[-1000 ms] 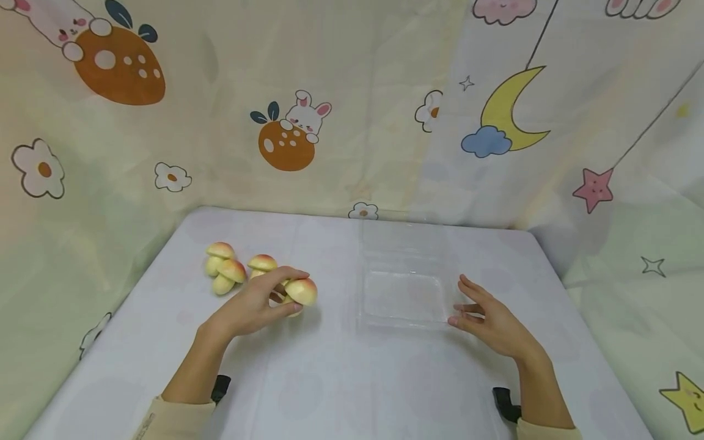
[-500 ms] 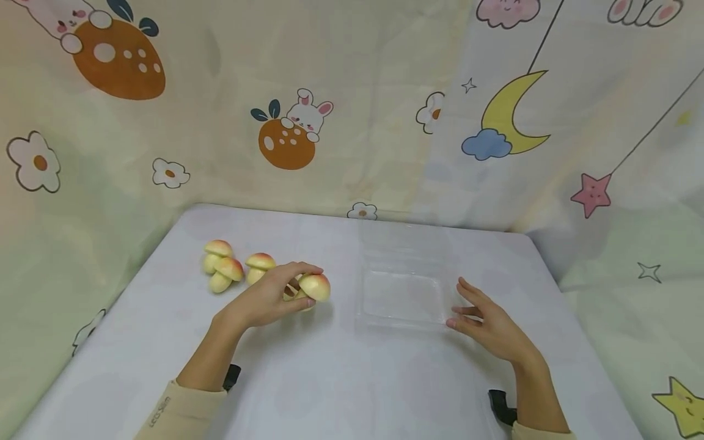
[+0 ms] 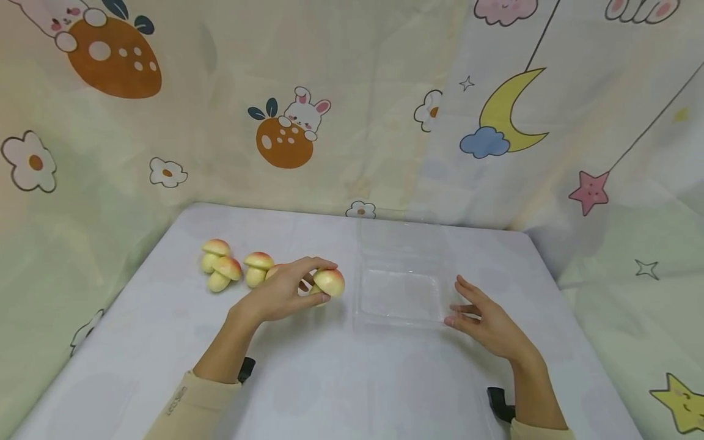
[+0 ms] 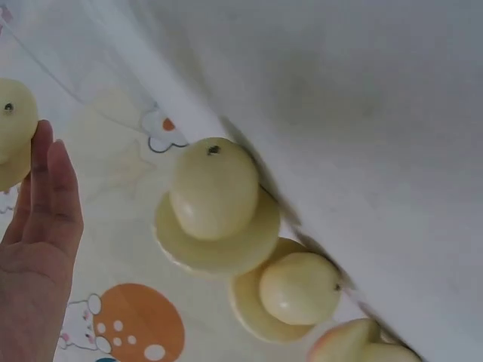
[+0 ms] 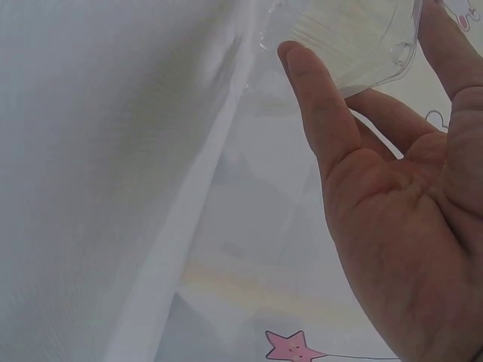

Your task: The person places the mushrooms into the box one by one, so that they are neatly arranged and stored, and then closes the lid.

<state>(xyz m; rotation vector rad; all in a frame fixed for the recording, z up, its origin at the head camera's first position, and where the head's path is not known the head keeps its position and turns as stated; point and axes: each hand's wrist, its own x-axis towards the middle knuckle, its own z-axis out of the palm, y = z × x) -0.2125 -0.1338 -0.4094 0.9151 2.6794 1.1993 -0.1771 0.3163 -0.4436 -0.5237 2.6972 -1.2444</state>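
Note:
My left hand (image 3: 288, 287) pinches a toy mushroom (image 3: 330, 282) with a yellow and red cap, held by the thumb and fingers left of the clear plastic box (image 3: 404, 319). In the left wrist view, the pale stem end of this mushroom (image 4: 13, 128) shows past the fingertips. My right hand (image 3: 492, 321) rests its thumb and fingers against the right side of the box, near its front corner. In the right wrist view, the fingers reach around the box's edge (image 5: 381, 79). The box's hinged lid (image 3: 404, 237) is tipped back away from me.
Several more toy mushrooms (image 3: 227, 267) lie at the table's left, one partly hidden behind my left hand. A white cloth covers the table (image 3: 330, 379). A printed curtain (image 3: 352, 122) hangs behind it and at both sides.
My left hand has carried the mushroom to the right, nearer the box, uncovering more of the mushrooms behind it. My right hand and the box have stayed in place.

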